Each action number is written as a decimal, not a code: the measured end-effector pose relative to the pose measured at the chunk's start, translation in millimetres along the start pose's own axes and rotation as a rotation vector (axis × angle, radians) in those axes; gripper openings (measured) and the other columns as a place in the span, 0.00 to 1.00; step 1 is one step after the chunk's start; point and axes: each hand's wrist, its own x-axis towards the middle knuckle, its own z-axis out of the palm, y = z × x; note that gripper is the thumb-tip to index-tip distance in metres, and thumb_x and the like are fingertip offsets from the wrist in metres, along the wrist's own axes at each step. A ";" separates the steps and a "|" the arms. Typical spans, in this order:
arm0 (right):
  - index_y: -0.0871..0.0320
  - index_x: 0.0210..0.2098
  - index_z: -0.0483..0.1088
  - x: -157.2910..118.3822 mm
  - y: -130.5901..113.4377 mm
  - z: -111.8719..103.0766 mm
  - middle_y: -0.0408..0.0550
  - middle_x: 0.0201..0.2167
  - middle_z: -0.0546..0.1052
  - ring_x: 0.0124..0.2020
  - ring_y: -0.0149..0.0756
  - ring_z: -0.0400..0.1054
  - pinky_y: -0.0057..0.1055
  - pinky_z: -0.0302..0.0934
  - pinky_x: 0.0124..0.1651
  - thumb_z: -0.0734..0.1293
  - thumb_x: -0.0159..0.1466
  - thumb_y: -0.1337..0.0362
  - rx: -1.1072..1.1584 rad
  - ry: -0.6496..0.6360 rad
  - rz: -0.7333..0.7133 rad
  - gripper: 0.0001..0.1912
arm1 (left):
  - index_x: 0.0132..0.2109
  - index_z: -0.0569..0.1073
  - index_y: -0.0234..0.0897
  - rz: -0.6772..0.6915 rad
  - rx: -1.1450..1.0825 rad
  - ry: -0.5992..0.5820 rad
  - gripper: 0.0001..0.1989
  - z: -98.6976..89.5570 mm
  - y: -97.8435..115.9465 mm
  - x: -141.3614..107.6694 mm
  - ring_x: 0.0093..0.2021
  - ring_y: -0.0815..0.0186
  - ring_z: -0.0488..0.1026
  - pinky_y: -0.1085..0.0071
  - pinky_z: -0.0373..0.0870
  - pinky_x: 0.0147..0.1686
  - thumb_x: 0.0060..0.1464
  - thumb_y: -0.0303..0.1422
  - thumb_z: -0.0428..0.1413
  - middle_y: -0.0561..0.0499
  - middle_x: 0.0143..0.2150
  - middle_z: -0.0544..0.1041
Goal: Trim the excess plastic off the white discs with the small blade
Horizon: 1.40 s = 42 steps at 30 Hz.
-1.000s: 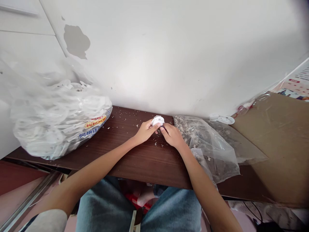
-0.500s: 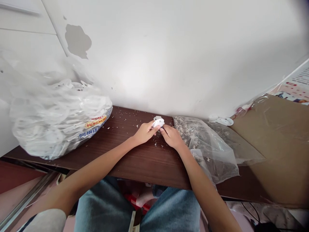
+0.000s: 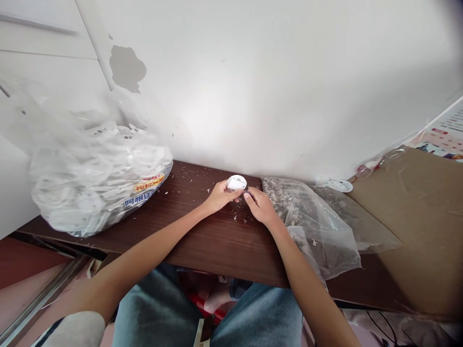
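Observation:
A round white plastic piece (image 3: pixel 237 182), like a shallow cap with a raised rectangular part inside, sits in my left hand (image 3: pixel 218 197), thumb at the near edge and fingers partly hidden behind it. My right hand (image 3: pixel 261 206) is closed just to its right, with thumb and forefinger pinched at the near right rim. A small dark bit shows at those fingertips; what it is I cannot make out. Both hands are above the dark brown table (image 3: pixel 213 243), where white plastic shavings (image 3: pixel 235 218) are scattered.
On the left stands a large clear bag (image 3: pixel 101 188) full of white plastic parts. To the right lie clear plastic bags (image 3: pixel 318 221) with crumbs in them, several round white pieces (image 3: pixel 340 185) by the wall, and a cardboard box (image 3: pixel 423 217). A white wall (image 3: pixel 231 86) rises behind the table.
The white piece has turned in my hands, so its hollow inner side now faces me. My right fingers have shifted to its near right rim. The view has moved slightly.

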 end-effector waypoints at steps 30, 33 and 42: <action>0.55 0.34 0.65 9.1 -12.7 16.9 0.43 0.31 0.71 0.34 0.37 0.64 0.32 0.60 0.38 0.65 0.72 0.47 0.414 0.177 0.210 0.19 | 0.66 0.69 0.37 0.441 1.059 0.064 0.31 -4.5 1.4 -6.7 0.61 0.45 0.76 0.52 0.74 0.57 0.60 0.43 0.64 0.36 0.64 0.75; 0.54 0.36 0.66 8.5 -13.2 16.8 0.44 0.33 0.72 0.34 0.37 0.65 0.33 0.60 0.39 0.64 0.72 0.46 0.401 0.174 0.173 0.18 | 0.64 0.70 0.37 0.423 1.104 0.052 0.28 -6.1 7.5 -4.7 0.57 0.47 0.77 0.54 0.75 0.54 0.62 0.42 0.63 0.38 0.60 0.76; 0.53 0.41 0.68 2.7 -10.5 18.1 0.42 0.30 0.74 0.29 0.36 0.67 0.33 0.57 0.35 0.65 0.73 0.47 0.053 -0.010 0.075 0.16 | 0.62 0.73 0.37 0.224 1.480 0.062 0.29 -82.7 133.2 -15.8 0.49 0.50 0.78 0.56 0.75 0.52 0.62 0.52 0.62 0.40 0.55 0.77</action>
